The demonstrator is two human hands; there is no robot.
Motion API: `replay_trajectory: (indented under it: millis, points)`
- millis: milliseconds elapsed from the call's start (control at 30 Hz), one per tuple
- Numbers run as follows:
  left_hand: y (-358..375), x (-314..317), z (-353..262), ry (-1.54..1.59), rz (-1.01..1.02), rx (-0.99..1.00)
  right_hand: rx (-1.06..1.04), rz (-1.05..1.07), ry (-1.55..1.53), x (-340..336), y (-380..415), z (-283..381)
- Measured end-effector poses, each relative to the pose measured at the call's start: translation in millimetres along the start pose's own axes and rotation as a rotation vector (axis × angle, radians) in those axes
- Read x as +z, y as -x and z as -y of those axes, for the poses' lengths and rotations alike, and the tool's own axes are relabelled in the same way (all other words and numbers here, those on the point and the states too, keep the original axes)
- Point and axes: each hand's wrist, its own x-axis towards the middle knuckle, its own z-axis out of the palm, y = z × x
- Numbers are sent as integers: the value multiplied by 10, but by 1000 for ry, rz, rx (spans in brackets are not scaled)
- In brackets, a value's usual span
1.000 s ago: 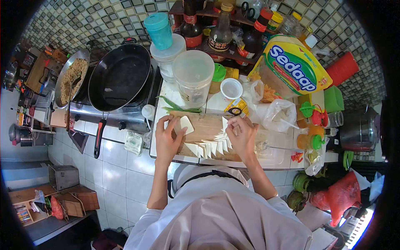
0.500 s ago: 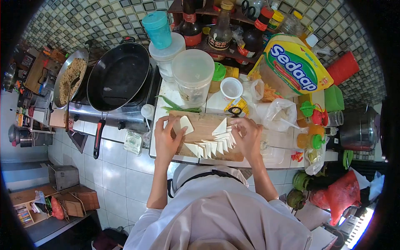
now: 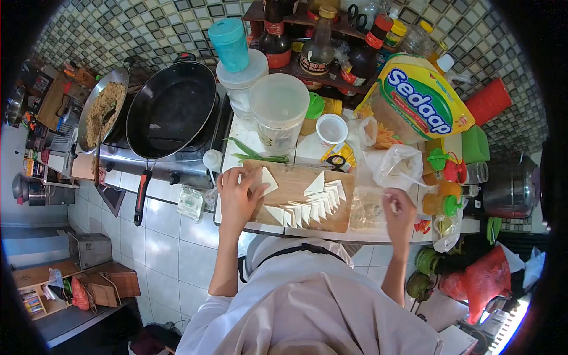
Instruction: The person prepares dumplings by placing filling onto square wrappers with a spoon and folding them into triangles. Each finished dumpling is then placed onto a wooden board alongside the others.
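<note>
On the wooden cutting board (image 3: 290,171), a row of thin white triangular pieces (image 3: 313,207) lies overlapping in a curve. A single larger white slice (image 3: 269,182) lies near the board's left end. My left hand (image 3: 236,195) is there with curled fingers, its thumb and fingertips at the slice's left edge. My right hand (image 3: 400,214) is off the board, above the right side of a clear plastic tray (image 3: 362,220). Its fingers are bent with thumb and forefinger close together; anything between them is too small to make out.
Long green vegetables (image 3: 254,152) and scissors (image 3: 336,161) lie behind the board. A lidded tub (image 3: 279,109), a white cup (image 3: 331,128) and a plastic bag (image 3: 397,165) stand farther back. Left is a stove with a black frying pan (image 3: 171,109) and a pan of food (image 3: 106,106).
My right hand has moved right, from the stacked triangles to over the clear tray. My left hand stays by the single slice. The view has shifted slightly.
</note>
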Motion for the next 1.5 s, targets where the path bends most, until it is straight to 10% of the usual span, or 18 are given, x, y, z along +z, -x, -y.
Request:
replay_trajectory:
  millis: [633,833,1000,1167,1500]
  points:
    - [-48,-1,-37,79,34,-10,104,-12,511,-715,216,-991]
    - [-26,41,6,168,-96,50,323,76,272,-729,210,-1055]
    - [-56,7,44,369,-119,12,336,-107,-565,-464,129,-432]
    - [-75,-13,21,1064,-89,-299,112,21,-370,-298,142,-351]
    - [-58,-38,-217,1323,-48,-552,274,-320,-300,-235,172,-697]
